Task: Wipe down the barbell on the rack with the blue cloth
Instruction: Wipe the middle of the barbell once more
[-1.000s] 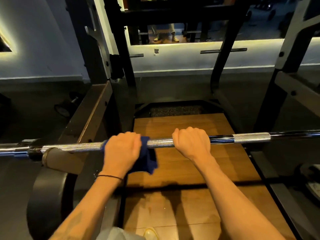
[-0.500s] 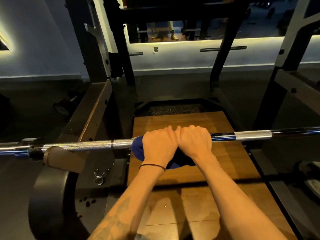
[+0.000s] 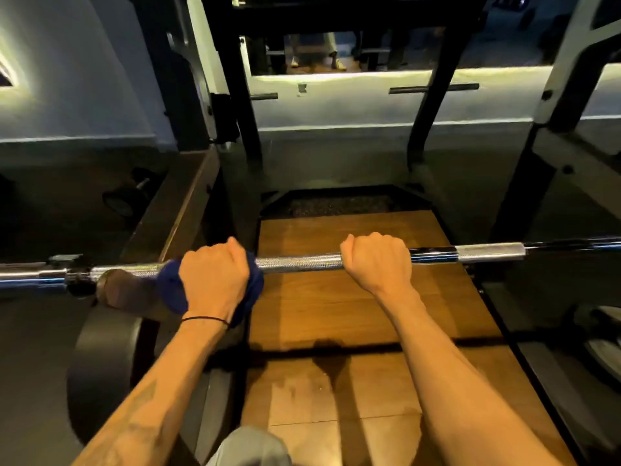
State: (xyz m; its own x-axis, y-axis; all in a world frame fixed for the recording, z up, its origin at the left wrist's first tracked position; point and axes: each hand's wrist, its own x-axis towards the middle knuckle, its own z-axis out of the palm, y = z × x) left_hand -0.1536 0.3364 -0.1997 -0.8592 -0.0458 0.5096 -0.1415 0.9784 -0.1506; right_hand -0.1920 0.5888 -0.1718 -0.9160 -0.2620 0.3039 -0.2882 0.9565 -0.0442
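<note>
A chrome barbell (image 3: 299, 263) runs across the view at waist height, resting on the rack's left hook (image 3: 117, 290). My left hand (image 3: 211, 277) grips the blue cloth (image 3: 169, 289) wrapped round the bar, close to that hook. The cloth bulges out on both sides of the hand. My right hand (image 3: 376, 260) grips the bare knurled bar about a hand's width to the right of the cloth.
Black rack uprights (image 3: 242, 105) stand ahead. A wooden platform (image 3: 353, 314) lies under the bar. A black weight plate (image 3: 100, 364) sits low left. A person's feet (image 3: 316, 62) show in the mirror at the back.
My left hand slid the cloth right until it met my right hand, then back left towards the rack hook. The right hand stayed in place on the bar.
</note>
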